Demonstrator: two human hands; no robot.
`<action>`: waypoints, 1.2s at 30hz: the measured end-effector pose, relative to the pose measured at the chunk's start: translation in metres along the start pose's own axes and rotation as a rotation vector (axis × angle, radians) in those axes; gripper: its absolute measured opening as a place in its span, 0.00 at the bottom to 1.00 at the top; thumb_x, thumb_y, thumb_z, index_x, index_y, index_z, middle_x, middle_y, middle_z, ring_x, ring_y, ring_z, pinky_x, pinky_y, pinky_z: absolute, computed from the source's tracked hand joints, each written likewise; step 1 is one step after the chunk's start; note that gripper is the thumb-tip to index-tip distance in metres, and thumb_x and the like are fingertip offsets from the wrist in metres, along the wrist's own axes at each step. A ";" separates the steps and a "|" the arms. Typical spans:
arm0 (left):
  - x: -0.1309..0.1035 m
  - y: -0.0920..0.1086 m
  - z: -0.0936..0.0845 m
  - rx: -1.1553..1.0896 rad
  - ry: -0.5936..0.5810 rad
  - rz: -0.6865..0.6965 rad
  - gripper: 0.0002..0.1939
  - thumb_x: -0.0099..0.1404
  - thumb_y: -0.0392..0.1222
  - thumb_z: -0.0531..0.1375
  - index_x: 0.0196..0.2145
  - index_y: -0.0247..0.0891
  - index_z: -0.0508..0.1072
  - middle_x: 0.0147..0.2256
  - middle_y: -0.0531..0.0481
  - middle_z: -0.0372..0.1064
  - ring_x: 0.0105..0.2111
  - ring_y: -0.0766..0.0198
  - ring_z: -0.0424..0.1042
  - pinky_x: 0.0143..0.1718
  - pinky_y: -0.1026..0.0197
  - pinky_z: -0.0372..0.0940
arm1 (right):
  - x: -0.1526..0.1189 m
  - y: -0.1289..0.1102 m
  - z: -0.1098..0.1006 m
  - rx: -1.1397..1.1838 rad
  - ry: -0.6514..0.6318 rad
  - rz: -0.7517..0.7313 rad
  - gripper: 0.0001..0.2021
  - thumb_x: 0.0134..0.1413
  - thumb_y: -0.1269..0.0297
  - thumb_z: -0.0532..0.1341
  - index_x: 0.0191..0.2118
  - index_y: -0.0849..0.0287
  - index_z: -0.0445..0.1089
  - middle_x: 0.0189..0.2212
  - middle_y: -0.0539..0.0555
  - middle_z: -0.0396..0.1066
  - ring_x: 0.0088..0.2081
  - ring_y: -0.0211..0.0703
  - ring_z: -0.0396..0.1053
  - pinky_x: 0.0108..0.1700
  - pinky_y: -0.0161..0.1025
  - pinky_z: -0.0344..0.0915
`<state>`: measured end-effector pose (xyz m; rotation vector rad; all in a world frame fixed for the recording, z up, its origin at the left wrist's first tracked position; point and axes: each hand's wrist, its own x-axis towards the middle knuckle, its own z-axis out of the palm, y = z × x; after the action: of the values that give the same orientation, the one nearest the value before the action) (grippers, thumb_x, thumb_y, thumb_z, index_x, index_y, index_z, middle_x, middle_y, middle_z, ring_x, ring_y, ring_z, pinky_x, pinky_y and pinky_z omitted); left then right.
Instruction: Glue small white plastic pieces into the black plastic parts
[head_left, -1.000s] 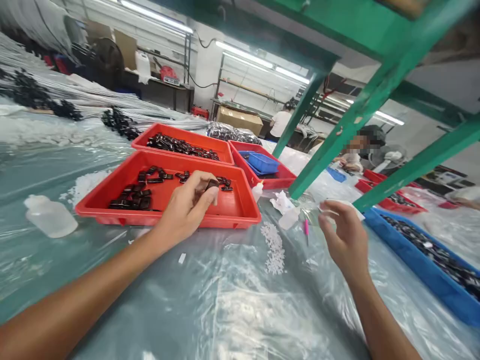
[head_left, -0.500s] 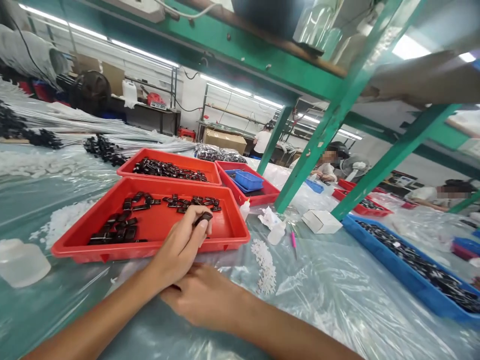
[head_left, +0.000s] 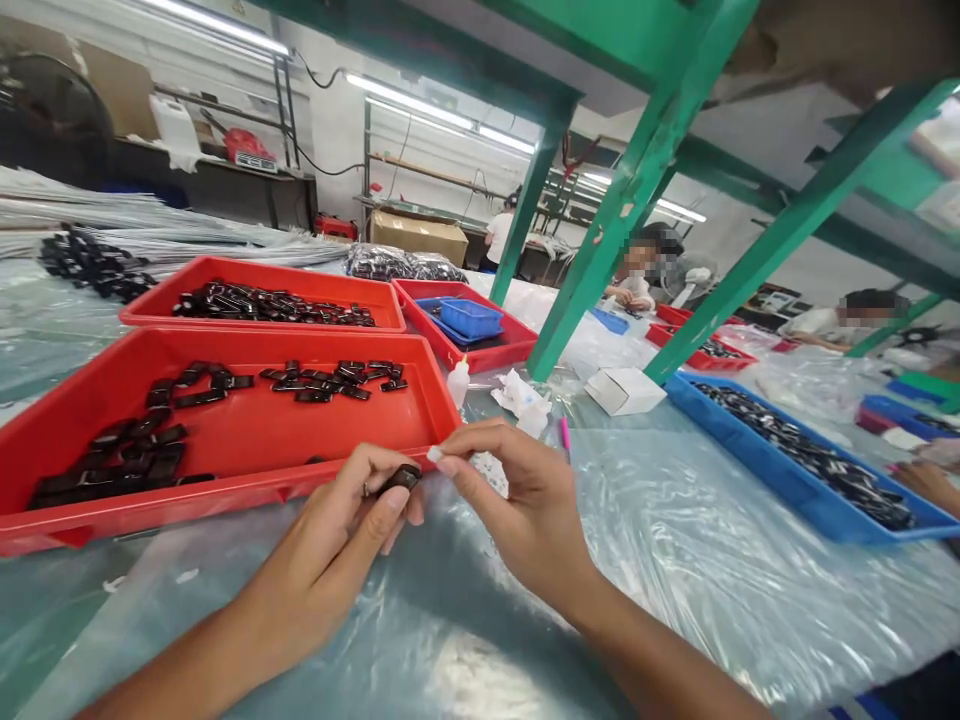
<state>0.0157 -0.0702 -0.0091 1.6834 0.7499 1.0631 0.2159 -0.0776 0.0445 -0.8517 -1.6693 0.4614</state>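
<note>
Between the thumb and fingers of my left hand (head_left: pixel 341 535) is a small glossy black plastic part (head_left: pixel 403 478). My right hand (head_left: pixel 525 500) pinches a tiny white piece (head_left: pixel 435 454) in its fingertips, just right of the black part and apart from it. Both hands are over the front right corner of a red tray (head_left: pixel 247 342), where several similar black parts (head_left: pixel 135 450) lie in loose groups. A patch of small white pieces (head_left: pixel 489 470) on the plastic sheet is partly hidden behind my right hand.
A second red tray (head_left: pixel 300 290) heaped with black parts sits behind. Right of it, another red tray holds a small blue basket (head_left: pixel 471 318). Nearby are a squeeze bottle (head_left: pixel 458 382), crumpled tissue (head_left: pixel 521 400), a white box (head_left: pixel 624 390), a green post (head_left: pixel 577 290) and a long blue tray (head_left: pixel 787 455).
My right hand has come out from under my left wrist and now holds a white piece beside the black part. My left hand has drawn back from over the tray. The view has shifted.
</note>
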 end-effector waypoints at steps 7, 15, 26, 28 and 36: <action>-0.004 0.002 0.002 0.021 0.006 -0.055 0.15 0.84 0.58 0.53 0.46 0.46 0.70 0.35 0.55 0.67 0.30 0.66 0.62 0.29 0.62 0.60 | -0.008 -0.004 0.008 -0.008 -0.123 0.031 0.08 0.68 0.73 0.68 0.37 0.54 0.76 0.30 0.48 0.80 0.36 0.41 0.76 0.43 0.40 0.73; 0.000 -0.002 0.015 -0.305 -0.031 -0.121 0.23 0.78 0.67 0.57 0.41 0.44 0.67 0.30 0.58 0.57 0.24 0.69 0.53 0.22 0.68 0.53 | -0.018 0.001 0.019 -0.006 -0.001 -0.008 0.06 0.67 0.72 0.68 0.37 0.54 0.77 0.32 0.49 0.78 0.36 0.41 0.77 0.41 0.38 0.73; 0.011 -0.004 0.007 -0.045 0.024 0.011 0.29 0.76 0.74 0.52 0.40 0.43 0.62 0.29 0.55 0.60 0.24 0.66 0.57 0.24 0.62 0.54 | 0.002 0.000 0.001 -0.152 -0.278 -0.143 0.06 0.72 0.64 0.64 0.44 0.49 0.81 0.35 0.53 0.79 0.35 0.43 0.80 0.36 0.36 0.79; 0.015 0.003 -0.004 0.007 0.055 0.024 0.26 0.78 0.70 0.51 0.41 0.43 0.63 0.28 0.56 0.59 0.24 0.65 0.56 0.25 0.61 0.53 | 0.012 0.010 -0.019 -0.144 -0.353 -0.109 0.09 0.73 0.57 0.64 0.50 0.47 0.82 0.39 0.55 0.82 0.36 0.46 0.81 0.36 0.39 0.80; 0.017 0.022 -0.025 0.036 0.114 -0.002 0.13 0.70 0.47 0.64 0.37 0.45 0.63 0.21 0.64 0.50 0.19 0.69 0.48 0.22 0.64 0.43 | 0.014 0.061 -0.091 -0.557 -0.497 0.069 0.12 0.72 0.61 0.60 0.42 0.56 0.81 0.33 0.56 0.82 0.29 0.45 0.76 0.30 0.40 0.71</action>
<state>0.0002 -0.0530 0.0208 1.6624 0.8483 1.1580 0.3189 -0.0393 0.0360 -1.2749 -2.2880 0.2624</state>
